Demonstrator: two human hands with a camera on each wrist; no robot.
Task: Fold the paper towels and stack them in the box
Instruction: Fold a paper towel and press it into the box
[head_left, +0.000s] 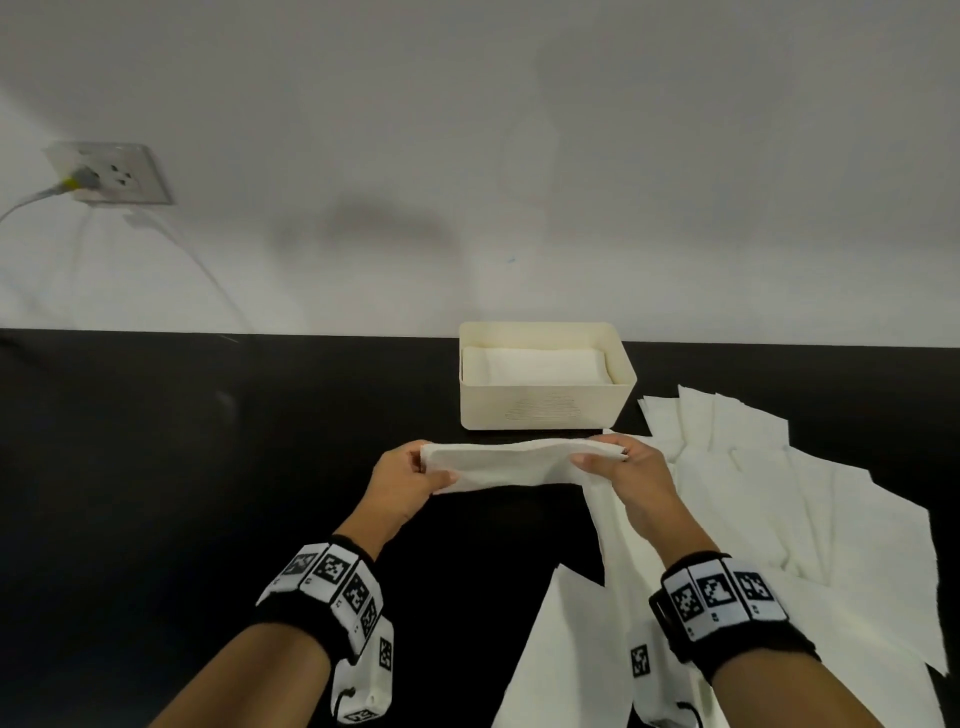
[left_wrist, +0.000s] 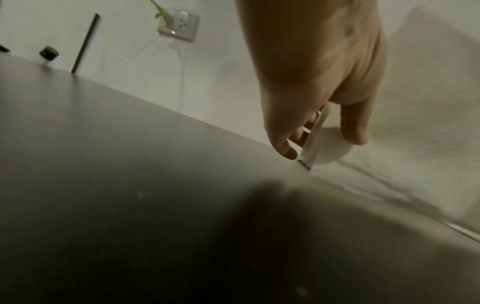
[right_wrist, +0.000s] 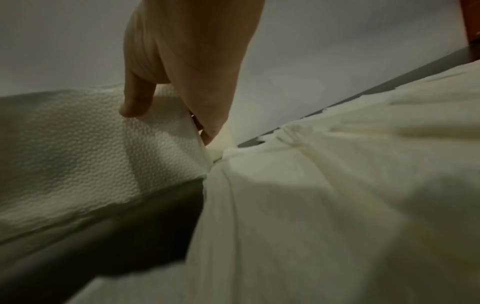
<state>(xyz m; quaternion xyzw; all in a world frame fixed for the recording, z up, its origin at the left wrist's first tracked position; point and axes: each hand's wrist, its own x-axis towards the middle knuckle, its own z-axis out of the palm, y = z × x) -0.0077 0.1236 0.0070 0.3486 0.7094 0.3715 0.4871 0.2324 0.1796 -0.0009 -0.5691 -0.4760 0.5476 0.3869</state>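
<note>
A folded white paper towel (head_left: 511, 462) hangs between my two hands just in front of the cream box (head_left: 540, 410). My left hand (head_left: 415, 470) pinches its left end, thumb on top. My right hand (head_left: 605, 457) pinches its right end. In the left wrist view the left hand (left_wrist: 324, 131) holds the towel's edge (left_wrist: 315, 142) between thumb and fingers. In the right wrist view the right hand (right_wrist: 166, 121) grips the embossed towel (right_wrist: 85, 156). Inside the box lies a folded towel (head_left: 540, 364).
Several unfolded paper towels (head_left: 769, 519) spread over the black table (head_left: 182, 467) to the right and under my right arm. A wall socket (head_left: 111, 174) with a plugged cable sits on the white wall at the left.
</note>
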